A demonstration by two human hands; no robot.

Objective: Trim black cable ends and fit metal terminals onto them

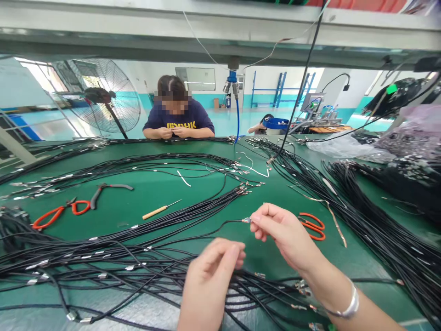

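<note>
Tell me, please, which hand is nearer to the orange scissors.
Right. The right hand is just beside the orange scissors, at their left end. The left hand is farther away, down and to the left of them.

The green workbench (155, 197) holds black wire bundles (103, 257), orange scissors (48, 217) (two pairs), pliers (110, 187) and an awl (155, 212)

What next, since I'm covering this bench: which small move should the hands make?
Probably bring the left hand up to steady the black cable, because the right hand pinches the small metal terminal at its end, while the left hand sits close by, apparently holding nothing, though that's hard to confirm.
</note>
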